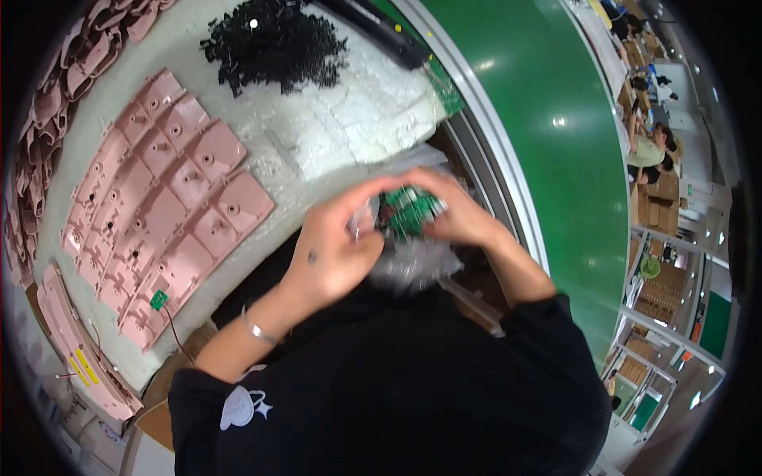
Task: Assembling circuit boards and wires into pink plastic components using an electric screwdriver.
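Observation:
Close in front of my body, both hands are curled around a bunch of green circuit boards (409, 210) in a crumpled clear plastic bag (417, 266). My left hand (337, 246) grips from the left, its fingers bent over the far side and its thumb near the boards. From the right, my right hand (456, 208) closes on the boards' edge. Motion blurs the boards and the bag, so their number and the exact fingertip contact are unclear.
Rows of pink plastic housings (178, 163) lie on the wrapped table at left, a small green board (159, 299) with a red wire on one. Black small parts (274, 44) are heaped at the back. A metal rail (508, 155) borders the green conveyor (548, 198) at right.

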Demonstrator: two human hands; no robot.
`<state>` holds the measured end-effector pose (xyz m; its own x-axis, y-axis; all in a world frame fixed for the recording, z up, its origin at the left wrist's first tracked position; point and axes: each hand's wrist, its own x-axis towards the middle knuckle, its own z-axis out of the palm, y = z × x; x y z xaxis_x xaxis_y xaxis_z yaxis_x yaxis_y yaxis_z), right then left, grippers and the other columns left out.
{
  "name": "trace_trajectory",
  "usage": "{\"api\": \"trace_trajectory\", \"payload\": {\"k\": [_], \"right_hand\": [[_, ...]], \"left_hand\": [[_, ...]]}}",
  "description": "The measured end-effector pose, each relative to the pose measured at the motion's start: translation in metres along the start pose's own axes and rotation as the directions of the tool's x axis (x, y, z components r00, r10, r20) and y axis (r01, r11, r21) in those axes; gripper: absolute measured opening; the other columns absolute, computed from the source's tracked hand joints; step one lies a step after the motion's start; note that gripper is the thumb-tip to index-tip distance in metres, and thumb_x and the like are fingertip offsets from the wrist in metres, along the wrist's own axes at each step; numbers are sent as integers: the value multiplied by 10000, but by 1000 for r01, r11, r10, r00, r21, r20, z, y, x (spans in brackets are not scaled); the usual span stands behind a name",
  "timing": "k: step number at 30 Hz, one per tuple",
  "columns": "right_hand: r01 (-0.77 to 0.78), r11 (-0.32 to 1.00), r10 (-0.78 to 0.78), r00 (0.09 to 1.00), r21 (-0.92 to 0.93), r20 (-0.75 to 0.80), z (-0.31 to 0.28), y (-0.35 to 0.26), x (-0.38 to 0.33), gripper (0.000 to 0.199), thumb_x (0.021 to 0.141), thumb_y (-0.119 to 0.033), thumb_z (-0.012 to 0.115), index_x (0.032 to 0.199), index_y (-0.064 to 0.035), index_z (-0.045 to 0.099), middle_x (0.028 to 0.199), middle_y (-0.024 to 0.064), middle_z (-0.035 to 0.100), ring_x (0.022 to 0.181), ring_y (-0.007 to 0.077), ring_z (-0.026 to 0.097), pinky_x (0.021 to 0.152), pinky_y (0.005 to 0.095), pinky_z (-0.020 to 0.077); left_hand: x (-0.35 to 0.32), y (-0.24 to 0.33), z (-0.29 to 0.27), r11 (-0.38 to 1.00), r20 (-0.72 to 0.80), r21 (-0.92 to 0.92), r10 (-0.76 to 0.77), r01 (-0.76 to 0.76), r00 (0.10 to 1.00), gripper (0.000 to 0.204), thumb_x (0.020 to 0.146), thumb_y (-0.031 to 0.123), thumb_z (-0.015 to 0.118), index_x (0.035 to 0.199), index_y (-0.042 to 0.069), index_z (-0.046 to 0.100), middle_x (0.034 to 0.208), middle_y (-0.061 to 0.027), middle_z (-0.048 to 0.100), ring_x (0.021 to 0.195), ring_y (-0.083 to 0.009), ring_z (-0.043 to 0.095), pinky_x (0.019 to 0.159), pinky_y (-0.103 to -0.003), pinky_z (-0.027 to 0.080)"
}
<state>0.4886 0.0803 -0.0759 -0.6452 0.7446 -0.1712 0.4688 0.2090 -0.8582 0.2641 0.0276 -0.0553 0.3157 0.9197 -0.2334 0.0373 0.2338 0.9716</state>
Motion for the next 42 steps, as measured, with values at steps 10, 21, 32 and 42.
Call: {"api": "trace_trajectory", "payload": {"k": [10,21,32,42], "right_hand": [[565,585,-316,819,581,-478,-30,-117,4,569,676,-147,847,1102,-41,485,976,133,553,890,250,585,809,369,506],[709,691,-600,672,142,-435,-64,-253,167,542,752,-79,745,1225,-34,484,1108,89,592,1000,184,601,857,322,519],[907,420,-894,420,-37,152,12,-305,343,534,715,-57,772,1197,-85,545,1065,39,622,998,121,596,866,287,497],[715,-36,-761,433,-698,483,76,-238,344,603,688,-167,757,1244,-204,526,1097,68,556,900,308,622,723,379,581]], "left_hand": [[-63,101,-24,940,-175,-223,220,-257,960,585,649,-40,573,1234,-31,554,745,62,446,616,-14,407,573,-178,338],[-63,87,-77,746,-529,-444,227,-495,817,689,780,-71,550,1433,2,344,849,22,499,698,-40,461,651,-177,407],[-56,75,-114,542,-584,-671,35,-507,811,664,790,-112,508,1425,16,360,770,21,494,609,-43,447,537,-172,388],[-70,82,-104,661,-486,-646,29,-381,874,623,774,-107,523,1380,-8,415,786,30,499,593,-44,441,545,-176,381]]}}
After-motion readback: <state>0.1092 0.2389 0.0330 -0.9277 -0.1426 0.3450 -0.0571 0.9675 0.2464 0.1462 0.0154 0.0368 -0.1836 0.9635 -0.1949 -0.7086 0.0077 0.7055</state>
